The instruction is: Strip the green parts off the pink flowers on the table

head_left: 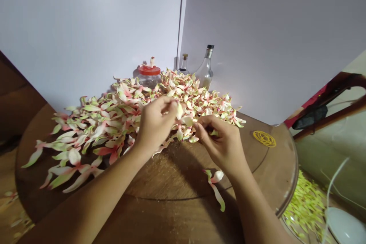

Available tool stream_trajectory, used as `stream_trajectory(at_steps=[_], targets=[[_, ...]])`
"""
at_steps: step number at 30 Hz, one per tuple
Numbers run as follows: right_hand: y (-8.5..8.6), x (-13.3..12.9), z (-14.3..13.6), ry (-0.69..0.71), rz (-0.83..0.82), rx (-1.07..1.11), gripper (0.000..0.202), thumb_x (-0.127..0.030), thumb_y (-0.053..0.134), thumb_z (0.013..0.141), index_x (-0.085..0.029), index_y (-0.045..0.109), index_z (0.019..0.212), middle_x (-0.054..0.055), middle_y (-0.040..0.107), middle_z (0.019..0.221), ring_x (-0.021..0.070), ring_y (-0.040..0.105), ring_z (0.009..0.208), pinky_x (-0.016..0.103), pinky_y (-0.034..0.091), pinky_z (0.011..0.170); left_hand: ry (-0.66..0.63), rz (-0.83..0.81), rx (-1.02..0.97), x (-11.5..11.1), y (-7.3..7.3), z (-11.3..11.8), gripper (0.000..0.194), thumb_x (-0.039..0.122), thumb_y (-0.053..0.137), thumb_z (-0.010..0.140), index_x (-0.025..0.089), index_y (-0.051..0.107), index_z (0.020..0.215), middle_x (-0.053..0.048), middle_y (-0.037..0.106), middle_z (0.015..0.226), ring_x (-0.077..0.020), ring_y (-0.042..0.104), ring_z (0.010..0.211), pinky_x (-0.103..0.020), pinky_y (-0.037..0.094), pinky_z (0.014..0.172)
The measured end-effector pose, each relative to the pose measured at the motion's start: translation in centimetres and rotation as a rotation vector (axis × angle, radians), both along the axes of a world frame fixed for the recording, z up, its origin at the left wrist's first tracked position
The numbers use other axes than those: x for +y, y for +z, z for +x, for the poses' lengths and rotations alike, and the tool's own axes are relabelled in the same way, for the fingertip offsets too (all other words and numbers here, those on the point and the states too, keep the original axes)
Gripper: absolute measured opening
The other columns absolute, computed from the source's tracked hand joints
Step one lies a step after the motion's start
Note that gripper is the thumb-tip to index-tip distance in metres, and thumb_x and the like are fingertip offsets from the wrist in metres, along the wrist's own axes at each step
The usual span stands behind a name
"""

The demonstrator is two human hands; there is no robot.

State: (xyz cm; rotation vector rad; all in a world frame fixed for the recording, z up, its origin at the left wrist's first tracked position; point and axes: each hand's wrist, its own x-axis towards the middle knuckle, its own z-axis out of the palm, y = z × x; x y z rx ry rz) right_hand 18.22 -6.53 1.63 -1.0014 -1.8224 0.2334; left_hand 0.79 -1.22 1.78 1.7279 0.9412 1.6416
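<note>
My left hand (156,122) is closed in a pinch on the upper petal of a white, green-tipped flower (180,121) with a pink centre. From the other side, the thumb and forefinger of my right hand (221,141) pinch the flower's right-hand petal. Behind both hands spreads a big heap of similar flowers (108,116), pink at the middle and pale green at the tips. One loose flower (215,187) lies apart on the round wooden table (160,179), left of my right forearm.
A red-lidded jar (149,71) with a flower on top and two glass bottles (205,70) stand behind the heap. Coiled yellow rubber bands (264,138) rest at the table's right. Yellow-green petals (305,202) lie below, near a white rounded object (344,225).
</note>
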Motion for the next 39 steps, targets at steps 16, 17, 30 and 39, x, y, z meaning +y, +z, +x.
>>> stream_trajectory(at_steps=[16,17,30,39], targets=[[1.1,-0.6,3.0,0.465,-0.494,0.061,0.02,-0.025,0.07,0.089,-0.02,0.058,0.072,-0.004,0.052,0.064,0.008,0.042,0.053,0.023,0.031,0.046,0.161,-0.179,-0.494,4.2,-0.2,-3.1,0.013,0.025,0.062,0.09,0.018,0.062,0.078,-0.004,0.065,0.082,-0.0127,0.062,0.076,-0.026,0.052,0.067],[1.3,-0.5,2.8,0.45,-0.523,0.015,0.019,-0.028,0.069,0.09,-0.02,0.06,0.075,-0.003,0.053,0.067,0.0085,0.044,0.057,0.023,0.034,0.05,0.164,-0.121,-0.403,3.7,-0.2,-2.7,0.013,0.027,0.063,0.091,0.018,0.064,0.082,-0.004,0.065,0.082,-0.0124,0.061,0.075,-0.025,0.051,0.066],[0.2,0.5,1.2,0.147,-0.331,0.233,0.032,-0.048,0.06,0.097,-0.02,0.062,0.081,-0.002,0.056,0.068,0.0101,0.046,0.06,0.025,0.035,0.056,-0.175,0.208,0.276,-2.3,-0.3,1.6,0.022,0.017,0.058,0.095,0.021,0.07,0.112,-0.005,0.077,0.1,-0.0143,0.073,0.087,-0.024,0.058,0.075],[0.3,0.6,1.7,-0.013,-0.106,0.087,0.028,-0.042,0.059,0.098,-0.019,0.063,0.082,-0.003,0.054,0.064,0.0093,0.045,0.057,0.026,0.031,0.054,-0.305,0.057,0.171,-2.0,0.0,1.3,0.025,0.024,0.072,0.089,0.022,0.075,0.114,-0.005,0.077,0.112,-0.0182,0.076,0.098,-0.025,0.063,0.085]])
